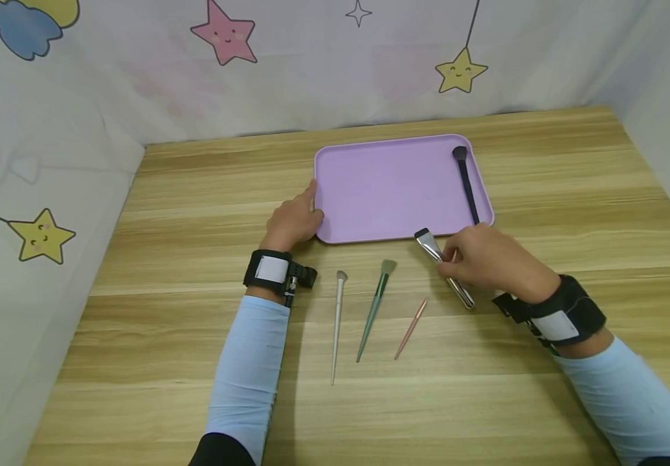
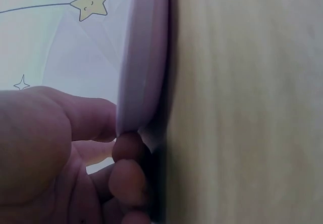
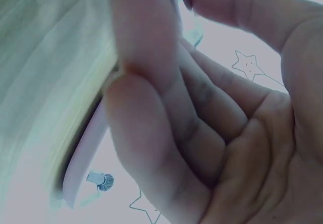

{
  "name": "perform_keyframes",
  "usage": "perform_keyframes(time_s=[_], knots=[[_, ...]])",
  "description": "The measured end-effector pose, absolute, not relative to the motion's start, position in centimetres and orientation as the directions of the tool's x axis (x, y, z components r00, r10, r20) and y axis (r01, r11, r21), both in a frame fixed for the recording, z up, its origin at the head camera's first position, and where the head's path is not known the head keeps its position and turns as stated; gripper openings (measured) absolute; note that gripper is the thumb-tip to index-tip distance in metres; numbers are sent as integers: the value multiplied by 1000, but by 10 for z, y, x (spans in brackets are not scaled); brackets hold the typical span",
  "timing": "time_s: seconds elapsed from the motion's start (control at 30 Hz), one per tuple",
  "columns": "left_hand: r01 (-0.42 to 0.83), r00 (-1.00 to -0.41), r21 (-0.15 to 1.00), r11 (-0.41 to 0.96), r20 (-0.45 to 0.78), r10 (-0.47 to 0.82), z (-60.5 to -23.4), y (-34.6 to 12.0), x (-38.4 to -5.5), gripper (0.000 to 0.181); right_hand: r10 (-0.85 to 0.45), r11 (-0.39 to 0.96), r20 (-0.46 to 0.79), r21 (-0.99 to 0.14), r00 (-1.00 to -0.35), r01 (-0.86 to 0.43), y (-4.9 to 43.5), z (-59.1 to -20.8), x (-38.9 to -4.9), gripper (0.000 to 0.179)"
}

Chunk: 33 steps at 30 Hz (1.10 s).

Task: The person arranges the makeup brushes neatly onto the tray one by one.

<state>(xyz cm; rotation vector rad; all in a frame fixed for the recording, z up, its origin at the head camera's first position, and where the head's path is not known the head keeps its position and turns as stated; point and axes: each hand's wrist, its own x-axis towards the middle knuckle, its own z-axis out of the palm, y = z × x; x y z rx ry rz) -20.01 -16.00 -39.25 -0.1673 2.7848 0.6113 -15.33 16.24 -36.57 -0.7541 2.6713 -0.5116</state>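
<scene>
My right hand (image 1: 486, 259) pinches a silver-handled makeup brush (image 1: 429, 241) with short dark bristles, tilted just off the front edge of a lilac tray (image 1: 387, 188). In the right wrist view the fingers (image 3: 146, 37) hide most of that brush. At the tray's left edge, my left hand (image 1: 292, 221) grips the rim, thumb on one side and curled fingers against the other in the left wrist view. Inside the tray, along its right side, lies a black makeup brush (image 1: 467, 184). Its lower end is partly covered by my right hand.
On the wooden table (image 1: 195, 310) in front of the tray lie a pale makeup brush (image 1: 337, 317), a green one (image 1: 375, 307) and a short pink one (image 1: 411, 329). A white curtain (image 1: 311, 84) with printed stars closes off the back.
</scene>
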Motion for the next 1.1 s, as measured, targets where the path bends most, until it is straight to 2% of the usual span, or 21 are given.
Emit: perform_keyframes(time_s=[0.4,1.1], knots=[[-179,-952,391,903,-299,-60,-395,-161,-199,64,-490,806,-67,-415,-869,-422,160,-369,-159,23],[-178,-956,394,901,-288,-63,-393,-161,-199,64,-399,813,-30,-474,-917,-338,161,-364,-169,30]])
